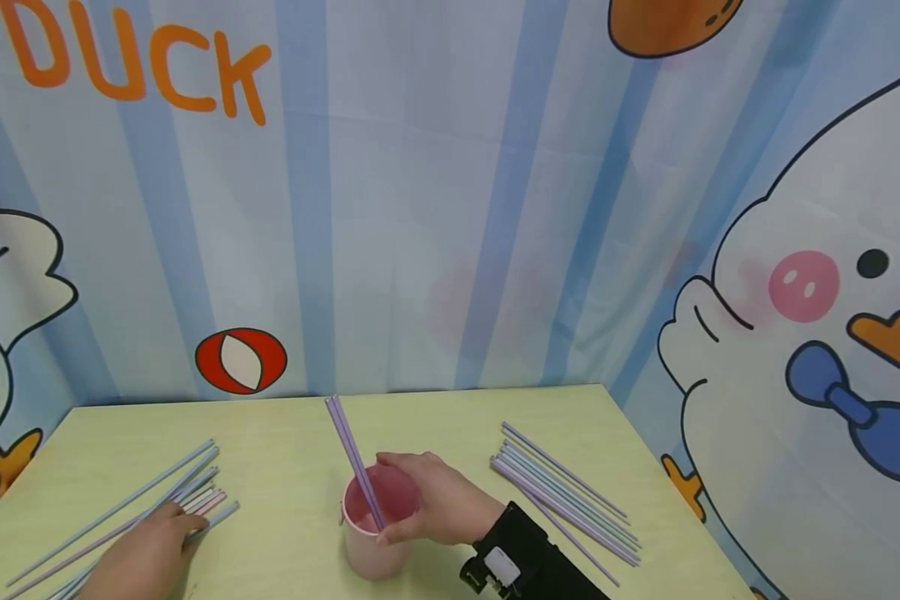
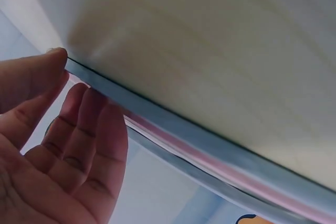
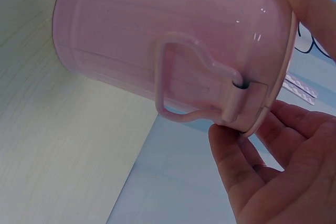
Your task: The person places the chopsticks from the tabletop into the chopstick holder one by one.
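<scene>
My right hand grips the rim of a pink cup, thumb on the near side and fingers round the far side. The right wrist view shows the cup's folding wire handle. Two purple chopsticks lean inside the cup, their upper ends pointing up and left. At the left, my left hand is over a spread of pastel chopsticks. In the left wrist view its thumb and index finger pinch the end of a blue-grey chopstick; pink and blue ones lie beside it.
A second group of purple and pale green-blue chopsticks lies slanted on the right of the pale yellow table. Behind the table hangs a striped blue and white curtain with duck drawings. A black wrist strap is on my right wrist.
</scene>
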A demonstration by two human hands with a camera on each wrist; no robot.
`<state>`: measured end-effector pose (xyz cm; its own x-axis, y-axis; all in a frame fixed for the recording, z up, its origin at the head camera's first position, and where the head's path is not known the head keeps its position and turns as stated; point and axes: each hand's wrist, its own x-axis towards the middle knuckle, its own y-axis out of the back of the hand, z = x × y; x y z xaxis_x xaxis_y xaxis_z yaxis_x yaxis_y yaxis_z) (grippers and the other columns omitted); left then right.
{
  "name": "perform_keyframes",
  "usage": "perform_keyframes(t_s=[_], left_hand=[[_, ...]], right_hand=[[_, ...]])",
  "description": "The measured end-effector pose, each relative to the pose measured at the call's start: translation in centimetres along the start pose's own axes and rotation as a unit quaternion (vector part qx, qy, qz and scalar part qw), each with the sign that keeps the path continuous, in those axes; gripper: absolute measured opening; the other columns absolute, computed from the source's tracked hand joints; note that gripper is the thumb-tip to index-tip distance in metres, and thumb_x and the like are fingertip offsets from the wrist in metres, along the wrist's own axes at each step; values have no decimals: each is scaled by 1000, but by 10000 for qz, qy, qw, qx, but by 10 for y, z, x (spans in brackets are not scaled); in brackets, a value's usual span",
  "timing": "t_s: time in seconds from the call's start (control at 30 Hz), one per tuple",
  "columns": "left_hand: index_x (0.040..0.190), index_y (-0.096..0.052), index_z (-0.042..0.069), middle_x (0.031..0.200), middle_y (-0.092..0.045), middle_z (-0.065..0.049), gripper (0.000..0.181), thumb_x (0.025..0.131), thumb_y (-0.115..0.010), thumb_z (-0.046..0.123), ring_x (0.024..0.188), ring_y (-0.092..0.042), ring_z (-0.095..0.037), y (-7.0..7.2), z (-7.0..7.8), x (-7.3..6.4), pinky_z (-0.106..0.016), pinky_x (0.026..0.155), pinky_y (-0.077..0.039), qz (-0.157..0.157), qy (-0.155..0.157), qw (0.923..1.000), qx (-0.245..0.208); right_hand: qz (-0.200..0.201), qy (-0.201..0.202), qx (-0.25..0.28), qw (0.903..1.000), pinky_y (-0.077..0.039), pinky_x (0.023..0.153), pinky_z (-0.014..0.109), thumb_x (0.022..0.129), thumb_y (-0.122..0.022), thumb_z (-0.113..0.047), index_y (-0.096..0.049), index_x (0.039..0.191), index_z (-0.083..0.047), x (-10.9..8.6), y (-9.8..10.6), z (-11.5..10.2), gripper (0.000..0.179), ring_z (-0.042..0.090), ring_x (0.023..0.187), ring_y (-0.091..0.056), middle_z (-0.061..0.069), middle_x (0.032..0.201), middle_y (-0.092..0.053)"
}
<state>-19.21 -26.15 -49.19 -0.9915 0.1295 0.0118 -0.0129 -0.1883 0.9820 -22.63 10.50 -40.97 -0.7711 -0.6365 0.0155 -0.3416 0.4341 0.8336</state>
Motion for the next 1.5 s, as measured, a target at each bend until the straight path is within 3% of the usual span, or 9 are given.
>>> perform_keyframes(t_s=[0.3,0.5,0.7,0.9,1.13,1.3,1.5], left_hand=[[93,-68,9,83,-64,0,9,86,-72,11,73,-59,-17,2,11,4,-44,68,-54,-591,503,9954,-564],[89,-64,10,79,-61,1,6,88,-70,8,68,-54,-16,1,18,7,-41,64,-51,-611,464,9956,-530],[102,-67,3,92,-67,-7,15,88,-69,7,81,-63,-24,3,22,8,-48,74,-54,-544,527,9959,-492],[111,-68,-3,106,-67,-18,22,90,-65,3,101,-61,-41,20,32,12,-53,84,-53,-156,94,9994,-300],[100,-69,-1,89,-63,-9,18,83,-71,0,81,-64,-27,45,46,8,-43,68,-57,884,-548,9941,-312],[107,-62,-6,83,-56,-7,24,85,-70,1,71,-55,-19,66,51,13,-38,60,-55,1048,-442,9907,-747],[120,-50,-10,87,-57,-11,34,93,-62,5,72,-53,-22,94,59,19,-42,63,-56,1244,-46,9826,-1382]], right_hand=[[8,55,-55,10000,-54,88,28,71,-83,-46,-45,147,-12,0,0,2,92,16,111,-51,-2,131,-59],[3,87,-52,9999,-54,88,28,71,-82,-48,-45,147,-13,1,0,2,92,16,111,-51,-3,131,-59],[-21,63,-37,10000,-54,87,28,71,-81,-50,-46,146,-14,1,0,1,91,15,111,-51,-4,130,-60],[-29,-17,-42,10000,-54,88,28,70,-82,-50,-46,146,-15,1,0,1,91,15,111,-52,-5,130,-60],[-6,-23,-52,10000,-54,88,28,70,-82,-49,-46,146,-15,1,0,1,91,15,111,-51,-4,130,-59],[4,31,-72,10000,-54,88,28,71,-82,-49,-45,146,-14,1,0,1,91,15,111,-51,-4,130,-60],[27,68,-124,9999,-54,88,28,71,-82,-48,-45,146,-12,0,1,0,91,17,113,-51,-2,131,-59]])
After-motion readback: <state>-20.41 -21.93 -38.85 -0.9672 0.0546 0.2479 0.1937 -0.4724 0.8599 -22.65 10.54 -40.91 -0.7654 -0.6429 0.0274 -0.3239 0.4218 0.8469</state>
